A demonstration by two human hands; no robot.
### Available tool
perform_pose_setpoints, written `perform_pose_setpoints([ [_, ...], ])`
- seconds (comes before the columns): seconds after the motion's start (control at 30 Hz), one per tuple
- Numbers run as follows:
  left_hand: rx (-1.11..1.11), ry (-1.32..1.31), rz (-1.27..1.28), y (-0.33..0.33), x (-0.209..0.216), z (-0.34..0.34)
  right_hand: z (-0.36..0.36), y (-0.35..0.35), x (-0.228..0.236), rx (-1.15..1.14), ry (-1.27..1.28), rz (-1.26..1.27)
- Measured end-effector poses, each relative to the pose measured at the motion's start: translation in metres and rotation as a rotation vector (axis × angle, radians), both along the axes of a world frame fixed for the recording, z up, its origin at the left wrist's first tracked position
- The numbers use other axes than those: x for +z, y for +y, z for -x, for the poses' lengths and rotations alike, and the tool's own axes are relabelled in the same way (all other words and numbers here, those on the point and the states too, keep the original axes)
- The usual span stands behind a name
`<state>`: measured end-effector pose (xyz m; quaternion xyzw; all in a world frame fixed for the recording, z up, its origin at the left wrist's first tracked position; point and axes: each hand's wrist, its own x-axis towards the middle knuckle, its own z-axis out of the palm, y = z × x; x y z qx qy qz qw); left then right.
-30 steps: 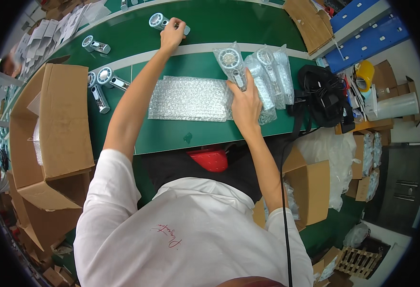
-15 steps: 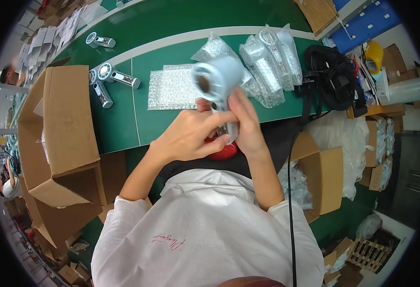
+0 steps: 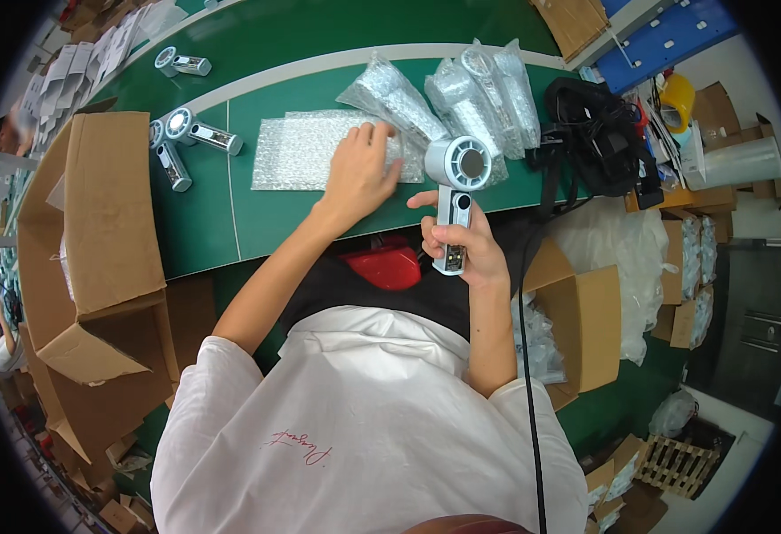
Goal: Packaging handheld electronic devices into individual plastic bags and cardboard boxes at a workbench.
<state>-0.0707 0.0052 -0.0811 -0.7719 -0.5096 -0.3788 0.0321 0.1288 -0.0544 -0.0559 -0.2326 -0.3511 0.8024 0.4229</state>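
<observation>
While partly curled, right grip [image 3: 478,251] holds a fan [image 3: 459,169].

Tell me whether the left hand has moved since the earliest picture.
Yes: the left hand has come back from beyond the white strip to its near side, over the bubble-wrap sheets.

Black bag [image 3: 591,133] with straps, yellow roll [image 3: 677,98], blue panel [image 3: 662,46], slatted wooden pallet [image 3: 678,465] at lower right
</observation>
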Motion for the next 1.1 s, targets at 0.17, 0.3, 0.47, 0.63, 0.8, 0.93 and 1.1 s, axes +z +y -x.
perform_pose_setpoints([
  [0.17, 0.097, 0.096, 0.164, -0.009, 0.01, 0.027, -0.004, -0.002, 0.014, -0.098, -0.001, 0.049],
  [0.3, 0.114, 0.173, 0.307, -0.018, 0.016, 0.046, -0.009, 0.006, 0.005, -0.181, -0.38, -0.037],
  [0.47, 0.019, -0.263, 0.536, -0.025, 0.025, 0.065, 0.007, 0.015, 0.003, -0.207, -0.523, -0.217],
  [0.63, 0.004, -0.491, 0.515, -0.031, 0.023, 0.062, 0.062, 0.017, 0.026, -0.528, -0.063, 0.236],
  [0.8, 0.1, -0.439, 0.537, -0.035, 0.021, 0.062, 0.062, 0.017, -0.007, -0.27, -0.206, -0.029],
  [0.93, 0.116, -0.682, 0.559, -0.03, 0.01, 0.069, 0.056, 0.025, -0.026, -0.3, -0.578, -0.514],
  [1.1, 0.104, -1.123, 0.639, -0.029, 0.012, 0.076, 0.052, 0.031, -0.029, -0.227, -0.71, -0.549],
])
